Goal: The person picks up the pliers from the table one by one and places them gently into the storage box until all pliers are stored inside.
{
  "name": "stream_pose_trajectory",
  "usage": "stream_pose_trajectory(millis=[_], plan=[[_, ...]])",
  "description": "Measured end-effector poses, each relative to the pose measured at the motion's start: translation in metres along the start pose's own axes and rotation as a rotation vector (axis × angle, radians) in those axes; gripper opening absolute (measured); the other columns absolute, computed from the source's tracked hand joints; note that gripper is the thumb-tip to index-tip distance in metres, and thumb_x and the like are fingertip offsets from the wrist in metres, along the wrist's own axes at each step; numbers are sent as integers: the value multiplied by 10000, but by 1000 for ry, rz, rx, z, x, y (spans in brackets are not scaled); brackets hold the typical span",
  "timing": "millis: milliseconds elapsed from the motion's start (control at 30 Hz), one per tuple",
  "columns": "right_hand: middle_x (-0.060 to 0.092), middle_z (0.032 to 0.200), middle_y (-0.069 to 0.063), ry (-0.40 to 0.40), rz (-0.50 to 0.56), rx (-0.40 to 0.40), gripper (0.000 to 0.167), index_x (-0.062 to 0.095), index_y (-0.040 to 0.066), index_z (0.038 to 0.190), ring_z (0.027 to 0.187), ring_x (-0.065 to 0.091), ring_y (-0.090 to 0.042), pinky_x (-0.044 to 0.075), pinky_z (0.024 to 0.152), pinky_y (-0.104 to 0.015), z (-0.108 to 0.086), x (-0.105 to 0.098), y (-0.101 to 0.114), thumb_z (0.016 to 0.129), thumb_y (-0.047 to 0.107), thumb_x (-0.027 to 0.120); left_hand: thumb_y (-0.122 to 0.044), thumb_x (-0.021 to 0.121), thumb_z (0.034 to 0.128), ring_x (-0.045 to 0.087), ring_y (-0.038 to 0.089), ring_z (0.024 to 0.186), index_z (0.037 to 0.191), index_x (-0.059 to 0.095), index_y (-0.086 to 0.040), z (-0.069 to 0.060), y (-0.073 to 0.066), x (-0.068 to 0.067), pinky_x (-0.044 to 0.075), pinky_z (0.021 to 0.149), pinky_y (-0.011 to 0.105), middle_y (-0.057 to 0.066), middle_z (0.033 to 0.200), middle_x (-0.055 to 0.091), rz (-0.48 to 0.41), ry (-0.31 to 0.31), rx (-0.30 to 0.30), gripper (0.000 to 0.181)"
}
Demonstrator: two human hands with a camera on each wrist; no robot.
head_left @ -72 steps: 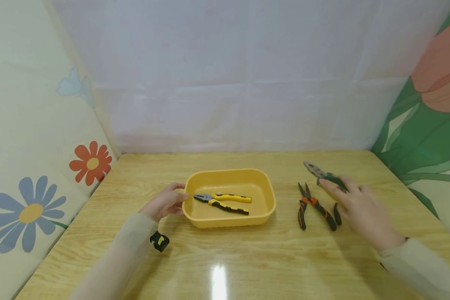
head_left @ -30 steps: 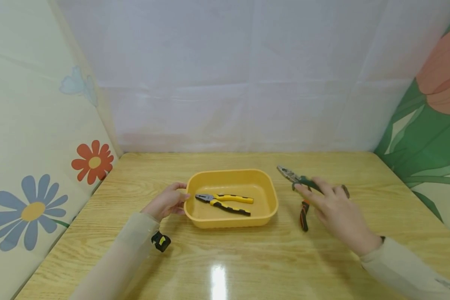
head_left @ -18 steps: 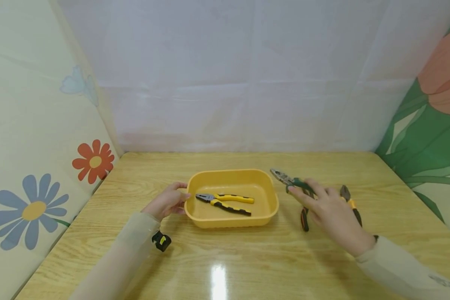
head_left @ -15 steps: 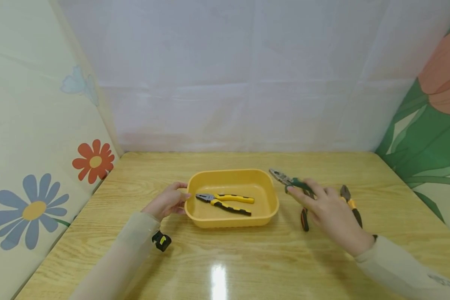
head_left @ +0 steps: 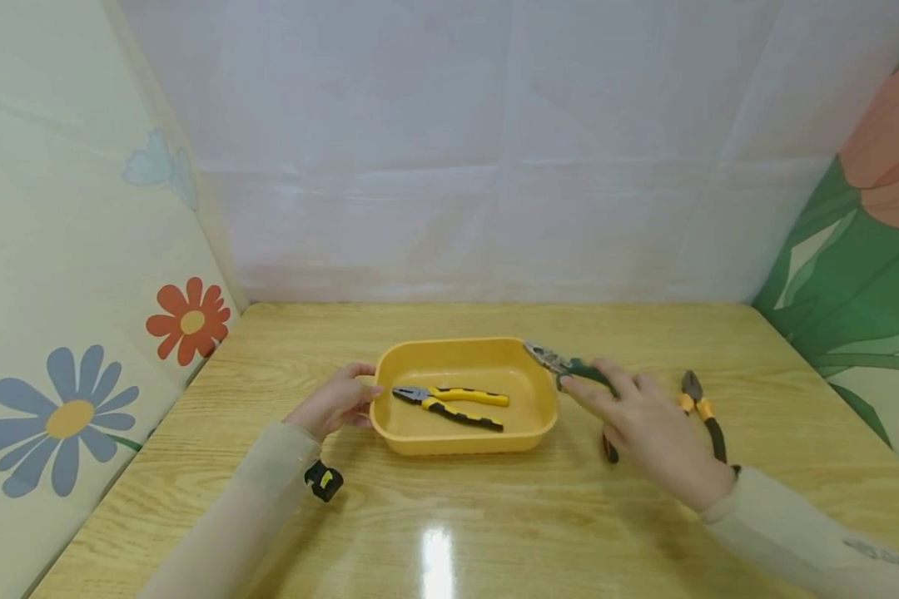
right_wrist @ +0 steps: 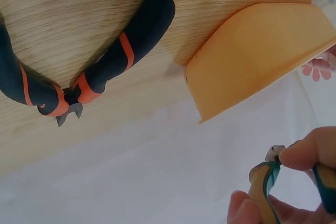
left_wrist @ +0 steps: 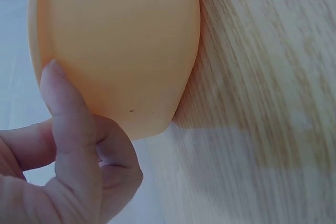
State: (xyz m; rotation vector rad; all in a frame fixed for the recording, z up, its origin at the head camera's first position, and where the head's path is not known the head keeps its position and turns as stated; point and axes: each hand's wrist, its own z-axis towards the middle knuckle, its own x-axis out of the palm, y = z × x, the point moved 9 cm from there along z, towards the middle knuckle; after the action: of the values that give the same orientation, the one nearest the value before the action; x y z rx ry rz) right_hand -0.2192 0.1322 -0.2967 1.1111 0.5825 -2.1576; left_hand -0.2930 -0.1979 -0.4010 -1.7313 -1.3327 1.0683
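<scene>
My left hand grips the left end of a yellow tray; in the left wrist view its thumb and fingers pinch the rim. Black-and-yellow pliers lie inside the tray. My right hand holds green-handled pliers by the handles, their metal tip over the tray's right back rim. In the right wrist view, red-and-black pliers lie on the table with handles spread; my right hand mostly hides them in the head view.
Orange-and-black pliers lie on the wooden table, right of my right hand. A black strap device with a yellow mark is at my left wrist. White and flowered cloths stand behind and beside the table.
My right hand has moved left with the green-handled pliers, from above the table's right side to the tray's right rim. The orange-and-black pliers have come into full view. My left hand keeps its grip.
</scene>
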Motion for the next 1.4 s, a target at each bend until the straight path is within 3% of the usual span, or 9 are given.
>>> stream_pose_trajectory(millis=[333, 767, 967, 1267, 1400], plan=[[525, 1234, -222, 21, 13, -18, 797, 571, 179, 1340, 665, 480, -267, 241, 422, -150, 3, 3, 6, 643, -162, 753, -28, 471, 1004, 566, 144, 645, 1440, 275, 5, 1, 1, 0, 493, 508, 228, 113, 863, 590, -6, -10, -7, 479], [541, 1235, -202, 3, 40, -59, 768, 615, 191, 1306, 666, 474, -229, 300, 442, -177, 12, 6, 17, 635, -152, 762, -30, 467, 1004, 572, 153, 666, 1440, 272, 14, 0, -1, 0, 500, 522, 236, 128, 899, 586, 4, 4, 9, 479], [540, 1242, -204, 33, 45, -71, 752, 620, 190, 1304, 698, 488, -224, 359, 475, -204, 15, 8, 23, 645, -125, 798, -27, 466, 1005, 569, 144, 649, 1440, 274, 6, 1, 0, 0, 496, 513, 231, 112, 870, 589, -9, -2, -4, 477], [547, 1256, -222, 51, 52, -96, 756, 608, 226, 1326, 699, 515, -245, 271, 444, -162, 20, 14, 31, 677, -118, 784, -24, 472, 1002, 564, 130, 623, 1439, 279, 5, 1, 1, 0, 489, 501, 225, 89, 821, 585, -23, -8, -10, 479], [545, 1254, -237, 41, 73, -120, 766, 611, 214, 1328, 739, 525, -270, 294, 464, -182, 22, 16, 35, 666, -131, 784, -27, 471, 1003, 562, 132, 625, 1440, 277, 4, 1, 1, 0, 488, 499, 225, 91, 828, 584, -22, -6, -8, 479]])
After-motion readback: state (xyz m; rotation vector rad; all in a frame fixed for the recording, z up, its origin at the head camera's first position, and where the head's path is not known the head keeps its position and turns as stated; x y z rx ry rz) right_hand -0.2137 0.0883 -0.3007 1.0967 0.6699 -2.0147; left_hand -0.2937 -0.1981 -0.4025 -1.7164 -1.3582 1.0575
